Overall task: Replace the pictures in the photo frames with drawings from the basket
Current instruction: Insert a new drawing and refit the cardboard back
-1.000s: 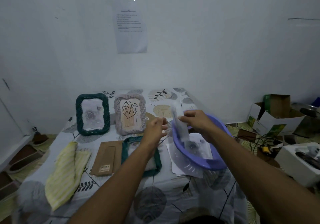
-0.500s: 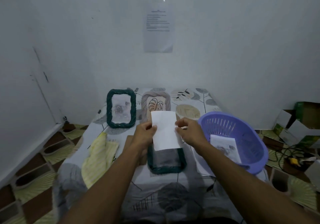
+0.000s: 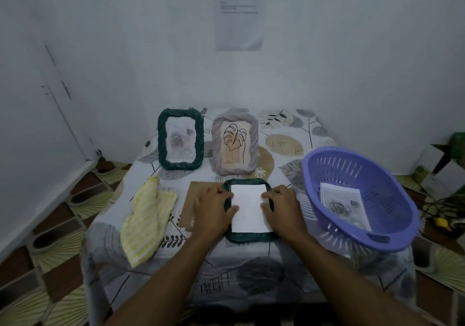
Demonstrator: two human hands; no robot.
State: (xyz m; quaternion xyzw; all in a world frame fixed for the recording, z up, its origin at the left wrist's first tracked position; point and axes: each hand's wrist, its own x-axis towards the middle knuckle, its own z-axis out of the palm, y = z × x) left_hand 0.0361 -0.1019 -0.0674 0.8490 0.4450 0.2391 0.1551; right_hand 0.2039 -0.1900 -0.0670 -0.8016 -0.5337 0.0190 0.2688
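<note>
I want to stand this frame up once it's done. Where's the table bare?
Bare: back right, between the grey frame and the purple basket; also the near edge before the flat green frame. Crowded: the middle row, yellow cloth to basket.

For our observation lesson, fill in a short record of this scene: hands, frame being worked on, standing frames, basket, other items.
left hand: pressing white sheet's left edge
right hand: pressing its right edge
flat green frame: white sheet laid inside
standing: upright green frame, grey frame
purple basket: rose drawing inside
other: brown backing board, yellow cloth
</note>
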